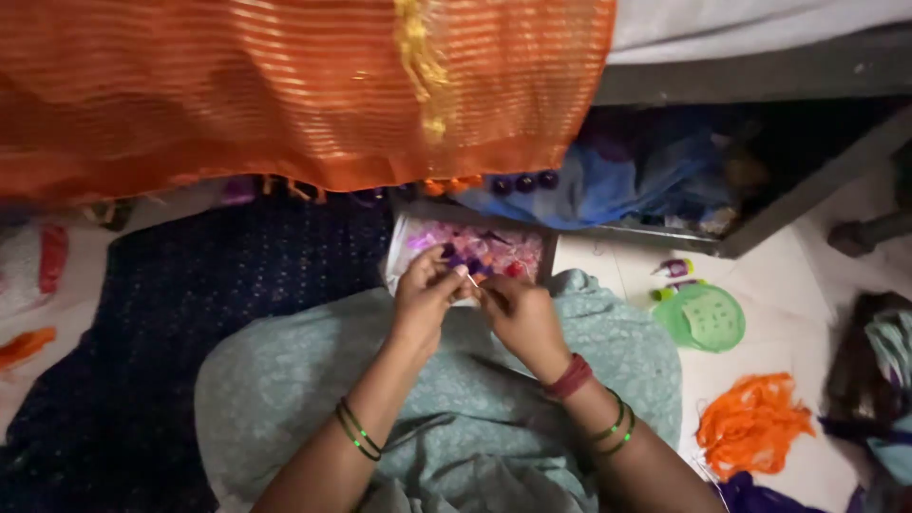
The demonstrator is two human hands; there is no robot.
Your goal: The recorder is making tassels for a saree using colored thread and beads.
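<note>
The fingertips [460, 273] of the left hand [425, 294] were pinched narrowly on a thin pale needle-like piece [472, 279], whose other end met the right hand [518, 312] at centre frame. The right hand's fingers were curled close together beside it; whether they gripped the piece could not be told. Both hands hovered at the near edge of a shallow tray [395, 249] filled with purple, pink and orange beads [475, 249], just above centre. Green bangles [355, 429] ringed the left wrist; a red thread band [570, 378] and further green bangles ringed the right. Beneath the forearms lay pale green cloth [475, 418], with dark blue fabric [209, 313] at left. An orange striped cloth [285, 85] hung across the upper frame. At right, on the floor, stood a green round lid [703, 318], two small glue bottles [673, 269] and a tangle of orange thread [753, 423].
</note>
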